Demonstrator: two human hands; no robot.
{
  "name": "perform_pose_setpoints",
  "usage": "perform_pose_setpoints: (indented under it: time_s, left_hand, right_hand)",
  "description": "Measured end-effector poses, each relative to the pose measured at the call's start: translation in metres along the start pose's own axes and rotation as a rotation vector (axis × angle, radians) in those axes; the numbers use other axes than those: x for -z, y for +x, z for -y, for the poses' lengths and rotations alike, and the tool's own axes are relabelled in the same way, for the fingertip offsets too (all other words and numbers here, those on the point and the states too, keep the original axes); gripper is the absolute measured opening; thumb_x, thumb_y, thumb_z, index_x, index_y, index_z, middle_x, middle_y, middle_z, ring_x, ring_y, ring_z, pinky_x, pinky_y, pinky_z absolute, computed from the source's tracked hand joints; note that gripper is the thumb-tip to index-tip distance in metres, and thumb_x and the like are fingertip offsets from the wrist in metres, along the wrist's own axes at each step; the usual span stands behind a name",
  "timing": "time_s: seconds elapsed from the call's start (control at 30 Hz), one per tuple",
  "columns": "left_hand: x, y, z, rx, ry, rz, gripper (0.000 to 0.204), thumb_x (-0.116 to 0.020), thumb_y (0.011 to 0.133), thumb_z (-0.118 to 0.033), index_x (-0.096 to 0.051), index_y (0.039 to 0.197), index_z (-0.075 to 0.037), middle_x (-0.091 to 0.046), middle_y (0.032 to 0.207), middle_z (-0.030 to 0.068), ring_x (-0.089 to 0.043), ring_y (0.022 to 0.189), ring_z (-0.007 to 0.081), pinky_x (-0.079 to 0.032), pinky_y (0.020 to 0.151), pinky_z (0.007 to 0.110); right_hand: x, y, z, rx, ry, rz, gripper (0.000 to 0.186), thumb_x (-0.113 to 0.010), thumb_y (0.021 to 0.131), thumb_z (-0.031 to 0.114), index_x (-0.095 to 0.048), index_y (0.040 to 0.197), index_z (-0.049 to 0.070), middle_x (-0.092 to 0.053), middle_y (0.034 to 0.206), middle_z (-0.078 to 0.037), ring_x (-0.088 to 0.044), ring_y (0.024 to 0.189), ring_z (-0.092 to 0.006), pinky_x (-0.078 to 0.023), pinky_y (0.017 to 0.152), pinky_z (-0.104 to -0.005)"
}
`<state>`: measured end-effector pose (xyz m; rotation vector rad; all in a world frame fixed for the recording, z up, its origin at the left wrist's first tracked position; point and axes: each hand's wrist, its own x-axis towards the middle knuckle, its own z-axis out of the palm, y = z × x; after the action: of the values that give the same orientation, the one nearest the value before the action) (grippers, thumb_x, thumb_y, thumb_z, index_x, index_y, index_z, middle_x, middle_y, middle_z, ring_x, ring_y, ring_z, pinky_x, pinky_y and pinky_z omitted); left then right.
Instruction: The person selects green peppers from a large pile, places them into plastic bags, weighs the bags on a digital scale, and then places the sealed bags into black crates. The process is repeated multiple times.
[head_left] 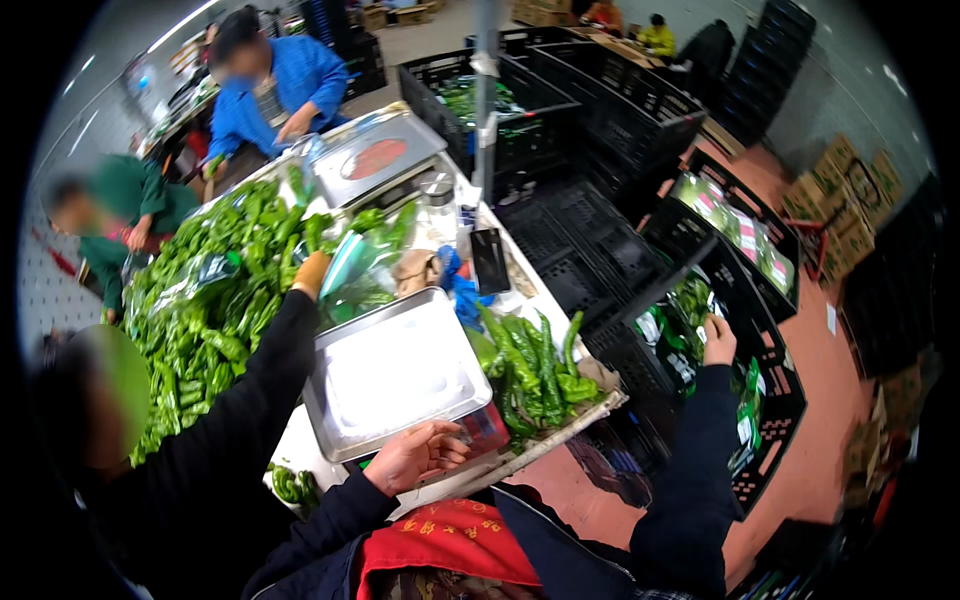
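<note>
My left hand (415, 455) is open, fingers loosely bent and empty, at the front edge of a steel tray (390, 375) on a scale. My right hand (718, 342) is closed on the top of a green plastic bag (690, 310) in a black crate (770, 400). Long green peppers (535, 370) lie on the table right of the tray. A large pile of green peppers (210, 290) covers the left side, where a neighboring worker's orange-gloved hand (312, 270) reaches beside a clear bag (355, 270).
Two co-workers (280, 85) (150, 205) stand across the table, near a second scale (385, 150). A dark phone (488, 260) lies centrally beside a metal post (485, 100). Stacked black crates (630, 90) and cardboard boxes (835, 205) stand right. Another worker's dark sleeve (230, 400) crosses the lower left.
</note>
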<state>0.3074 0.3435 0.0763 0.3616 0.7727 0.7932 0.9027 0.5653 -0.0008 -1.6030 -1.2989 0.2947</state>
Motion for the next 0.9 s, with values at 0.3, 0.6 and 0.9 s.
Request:
perform_pose_setpoints:
  time_s: [0.3, 0.6, 0.9]
  left_hand:
    - [0.031, -0.047, 0.005, -0.106, -0.052, -0.179, 0.045, -0.051, 0.101, -0.038, -0.053, 0.128, -0.003, -0.066, 0.108, 0.0136, -0.065, 0.097, 0.0224, -0.052, 0.09, 0.038]
    - [0.052, -0.103, 0.012, -0.316, -0.11, -0.359, 0.042, -0.04, 0.106, -0.034, -0.052, 0.128, -0.001, -0.067, 0.105, 0.0132, -0.066, 0.097, 0.0237, -0.053, 0.087, 0.035]
    - [0.076, -0.146, 0.042, -0.556, -0.288, -0.506, 0.031, -0.04, 0.106, -0.026, -0.054, 0.118, -0.001, -0.069, 0.097, 0.0137, -0.068, 0.087, 0.023, -0.054, 0.08, 0.036]
  right_hand:
    - [-0.133, -0.092, 0.226, -0.231, 0.653, 0.527, 0.022, -0.055, 0.1, 0.016, -0.066, 0.107, -0.001, -0.07, 0.091, -0.01, -0.066, 0.076, -0.0134, -0.053, 0.069, -0.0254]
    - [-0.279, -0.152, 0.317, -0.14, 0.643, 1.048, 0.02, -0.055, 0.099, 0.014, -0.066, 0.107, -0.001, -0.07, 0.089, -0.008, -0.065, 0.075, -0.0121, -0.051, 0.067, -0.0255]
    - [-0.336, -0.18, 0.354, -0.096, 0.595, 1.245, 0.022, -0.057, 0.098, 0.018, -0.066, 0.106, -0.001, -0.071, 0.088, -0.008, -0.065, 0.072, -0.0112, -0.05, 0.063, -0.0246]
